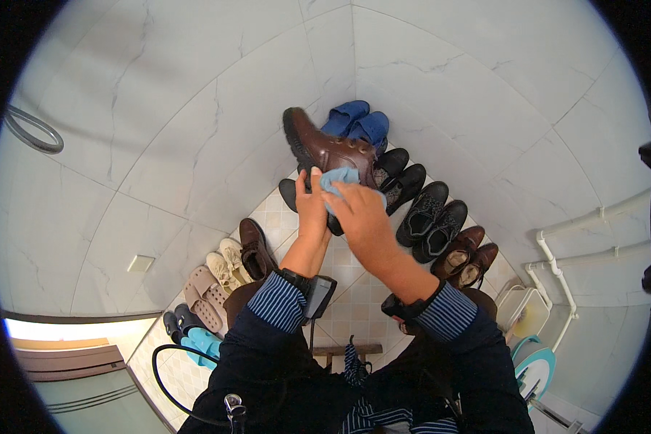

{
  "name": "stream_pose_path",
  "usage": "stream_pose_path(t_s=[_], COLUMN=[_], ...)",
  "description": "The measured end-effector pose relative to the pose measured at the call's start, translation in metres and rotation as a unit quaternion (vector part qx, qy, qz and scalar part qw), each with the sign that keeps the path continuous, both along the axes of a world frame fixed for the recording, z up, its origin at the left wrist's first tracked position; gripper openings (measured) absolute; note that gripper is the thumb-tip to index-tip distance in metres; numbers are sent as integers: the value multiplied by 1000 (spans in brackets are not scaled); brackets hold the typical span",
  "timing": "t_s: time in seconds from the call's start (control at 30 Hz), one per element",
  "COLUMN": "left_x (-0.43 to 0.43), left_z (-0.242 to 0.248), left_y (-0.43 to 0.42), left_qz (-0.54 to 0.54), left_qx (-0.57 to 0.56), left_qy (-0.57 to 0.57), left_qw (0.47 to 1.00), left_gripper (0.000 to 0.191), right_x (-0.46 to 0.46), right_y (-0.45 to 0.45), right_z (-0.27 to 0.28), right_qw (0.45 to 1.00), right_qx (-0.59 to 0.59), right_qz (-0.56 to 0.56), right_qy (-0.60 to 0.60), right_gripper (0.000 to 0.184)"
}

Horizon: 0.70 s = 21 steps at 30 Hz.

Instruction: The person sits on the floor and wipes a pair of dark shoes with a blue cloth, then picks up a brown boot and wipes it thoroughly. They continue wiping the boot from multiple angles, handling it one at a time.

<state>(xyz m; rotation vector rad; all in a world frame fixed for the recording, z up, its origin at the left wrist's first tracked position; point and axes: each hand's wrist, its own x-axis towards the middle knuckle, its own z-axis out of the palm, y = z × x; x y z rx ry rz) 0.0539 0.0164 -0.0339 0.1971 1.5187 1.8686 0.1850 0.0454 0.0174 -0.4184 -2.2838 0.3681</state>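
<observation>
A brown leather lace-up boot [336, 152] with a black lugged sole is held up in front of me, its toe towards the upper left. My left hand [312, 209] grips it from below by the sole. In my right hand [363, 217] is a light blue cloth [339, 179], pressed against the boot's side near the heel. The cloth and both hands hide the lower part of the boot. Behind the boot, blue slippers [358, 122] stand in the corner.
Black slip-on shoes [407, 184], black lace-up shoes [431, 217] and brown leather shoes [466, 257] line the right wall. At left stand a dark brown shoe [256, 247], cream shoes [229, 263] and beige clogs [203, 295]. White pipes [553, 266] run along the right wall.
</observation>
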Motion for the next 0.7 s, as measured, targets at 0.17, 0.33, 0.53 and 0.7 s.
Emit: stream_pose_path(t_s=[0.17,0.33,0.53,0.7], left_x=[-21,-14,-11,0], left_z=[-2,0,20,22], left_y=[-6,-5,-6,-11], left_qz=[-35,-58,-115,-128], left_qx=[132,45,132,57], left_qy=[-205,-280,-425,-342], left_qw=[969,957,888,929], left_gripper=[56,66,52,47], right_x=[13,22,28,15], right_y=[-5,35,55,26], right_z=[-16,-15,17,24], right_qw=[997,994,974,996], right_qx=[26,32,-146,37], right_qz=[76,85,-80,74], right_qy=[-9,63,155,39], right_gripper=[30,31,48,35])
